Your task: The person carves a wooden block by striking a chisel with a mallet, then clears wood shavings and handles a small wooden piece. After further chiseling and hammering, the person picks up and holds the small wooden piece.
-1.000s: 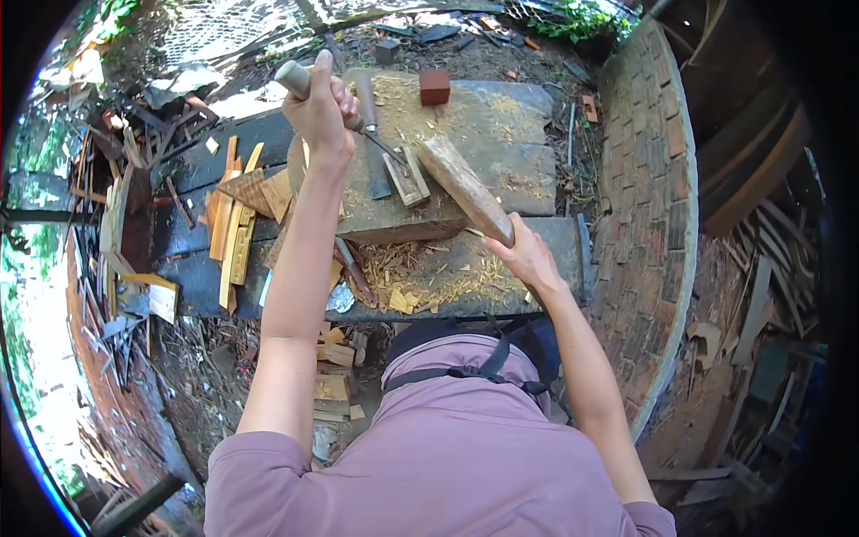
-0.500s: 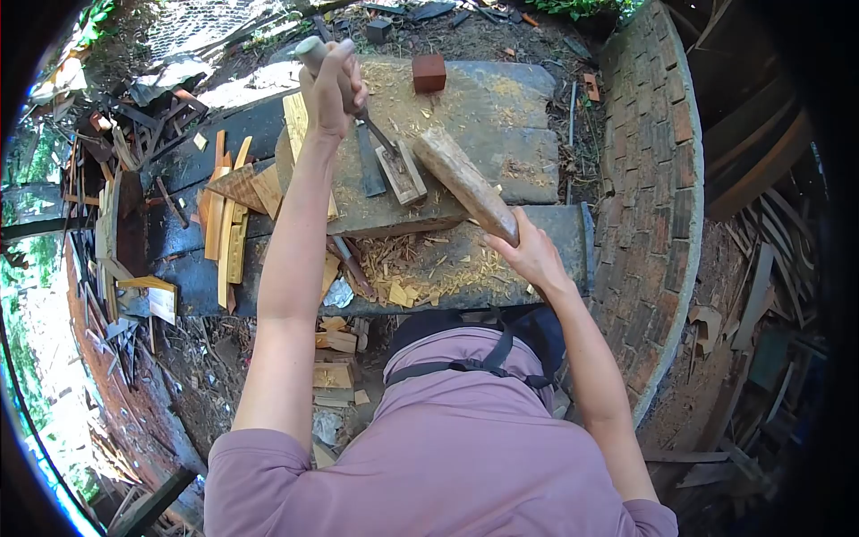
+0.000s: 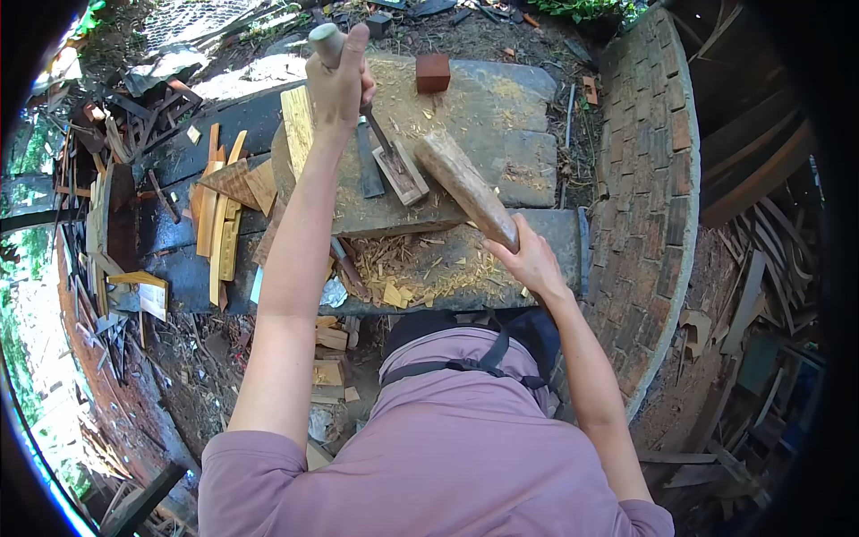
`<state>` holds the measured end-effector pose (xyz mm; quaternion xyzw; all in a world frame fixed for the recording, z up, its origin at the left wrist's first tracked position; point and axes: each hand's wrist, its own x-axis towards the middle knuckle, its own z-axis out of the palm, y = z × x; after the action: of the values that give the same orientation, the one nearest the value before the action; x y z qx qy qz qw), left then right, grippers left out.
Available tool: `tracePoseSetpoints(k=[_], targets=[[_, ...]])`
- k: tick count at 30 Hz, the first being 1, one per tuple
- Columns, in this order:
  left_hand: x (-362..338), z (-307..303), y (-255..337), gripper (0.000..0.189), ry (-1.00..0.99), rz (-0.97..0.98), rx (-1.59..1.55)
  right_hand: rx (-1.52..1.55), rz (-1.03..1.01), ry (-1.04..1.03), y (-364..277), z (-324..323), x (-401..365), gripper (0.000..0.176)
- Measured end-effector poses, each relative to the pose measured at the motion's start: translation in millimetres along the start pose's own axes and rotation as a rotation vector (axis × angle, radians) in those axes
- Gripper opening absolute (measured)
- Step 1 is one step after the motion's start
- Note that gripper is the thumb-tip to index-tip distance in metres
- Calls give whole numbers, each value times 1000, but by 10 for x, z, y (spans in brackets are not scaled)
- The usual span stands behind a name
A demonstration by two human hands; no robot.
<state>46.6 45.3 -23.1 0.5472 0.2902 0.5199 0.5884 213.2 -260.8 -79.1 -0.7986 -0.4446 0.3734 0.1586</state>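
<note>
My left hand [image 3: 341, 88] is wrapped round the pale wooden handle of a chisel [image 3: 379, 134], its thumb up beside the handle's end. The chisel's dark blade slants down into the hollow of a small rectangular wooden block [image 3: 402, 177], which lies on the thick work board. In my right hand [image 3: 532, 259] is the narrow end of a thick wooden mallet [image 3: 461, 177]. The mallet's broad, worn head points up and left, just right of the block. A flat dark bar [image 3: 369, 166] lies along the block's left side.
A reddish-brown wooden cube [image 3: 432, 73] sits at the back of the work board [image 3: 483, 107]. Wood strips [image 3: 219, 224] lie at the left, with shavings [image 3: 429, 277] along the near edge. A curved brick-patterned wall [image 3: 640, 197] stands at the right.
My left hand has shifted slightly right and down, and its grip on the chisel handle has turned, with the thumb now raised. The mallet and block stay nearly in place.
</note>
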Motion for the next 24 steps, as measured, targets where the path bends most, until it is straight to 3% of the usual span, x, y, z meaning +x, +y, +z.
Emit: tracePoseSetpoints(k=[5,7,10,14,15,17,18,24], targets=[[-81,105,23,21,-59,65,61,208,68,-8,-413,-225,-142,58],[-118,127,30,19,-59,82,78,349,62,94,-700,-384,-216,53],[-207,179,75,15,-75,102,110,449,-305,295,-1187,-710,-286,49],[-267,233,100,14,-62,108,142,252,-581,451,-1706,-1078,-349,47],[-290,241,111,13,-57,93,167,249,-583,454,-1741,-1156,-317,47],[-268,172,-2,15,-24,53,90,-84,-379,186,-1765,-1297,-277,48],[-234,149,34,15,-27,56,84,-88,-378,191,-1772,-1326,-318,48],[-169,63,44,14,-59,84,33,126,-788,539,-1951,-1275,-380,44]])
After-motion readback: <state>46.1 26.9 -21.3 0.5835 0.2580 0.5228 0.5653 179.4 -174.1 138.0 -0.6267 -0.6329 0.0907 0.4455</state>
